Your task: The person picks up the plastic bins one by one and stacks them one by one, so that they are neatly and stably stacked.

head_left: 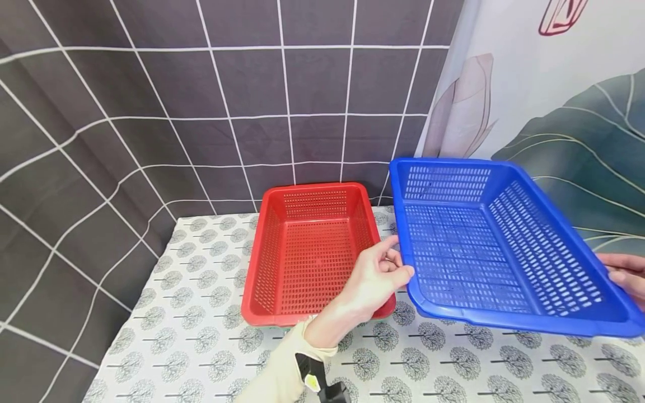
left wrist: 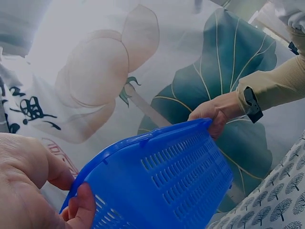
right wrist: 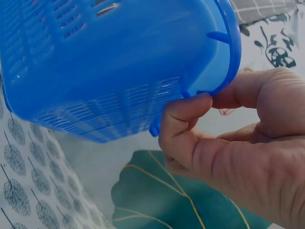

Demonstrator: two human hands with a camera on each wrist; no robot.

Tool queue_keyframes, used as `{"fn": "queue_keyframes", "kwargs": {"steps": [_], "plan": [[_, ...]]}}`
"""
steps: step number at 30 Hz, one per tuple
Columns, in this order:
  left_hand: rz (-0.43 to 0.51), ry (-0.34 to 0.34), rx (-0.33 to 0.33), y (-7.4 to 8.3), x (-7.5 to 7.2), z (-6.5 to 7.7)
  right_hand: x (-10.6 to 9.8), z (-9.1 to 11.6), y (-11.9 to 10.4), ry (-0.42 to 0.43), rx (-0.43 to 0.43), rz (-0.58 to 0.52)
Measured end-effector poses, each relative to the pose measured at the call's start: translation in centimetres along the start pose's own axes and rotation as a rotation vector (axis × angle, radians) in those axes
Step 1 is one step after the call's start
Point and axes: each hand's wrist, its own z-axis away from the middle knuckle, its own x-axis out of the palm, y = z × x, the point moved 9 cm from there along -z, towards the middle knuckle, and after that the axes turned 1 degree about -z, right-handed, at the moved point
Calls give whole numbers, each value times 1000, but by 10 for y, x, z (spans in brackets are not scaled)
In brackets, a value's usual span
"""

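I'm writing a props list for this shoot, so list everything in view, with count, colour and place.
Blue basket: 1, blue, held tilted between both hands, right of the red one
Red basket: 1, red, on the table, its inside bare
Tablecloth: 1, white with grey trees, under the red basket
Grid curtain: 1, dark grey with white lines, behind and at left
Printed curtain: 1, white with pink flower and green leaf, at right
Straps: 2, black, one on each wrist
Sleeves: 2, cream, one on each arm
Left hand: 1, pinching the blue basket's left rim
Right hand: 1, gripping its right rim
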Motion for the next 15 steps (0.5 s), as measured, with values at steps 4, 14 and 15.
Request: {"fn": "queue_keyframes", "kwargs": {"steps": [4, 14, 15], "plan": [[17, -5, -5, 2, -6, 2, 7, -2, -3, 36, -46, -6], [42, -28, 33, 12, -21, 7, 16, -8, -4, 40, -90, 13], [34, -30, 37, 13, -22, 8, 17, -8, -5, 49, -95, 31]]}}
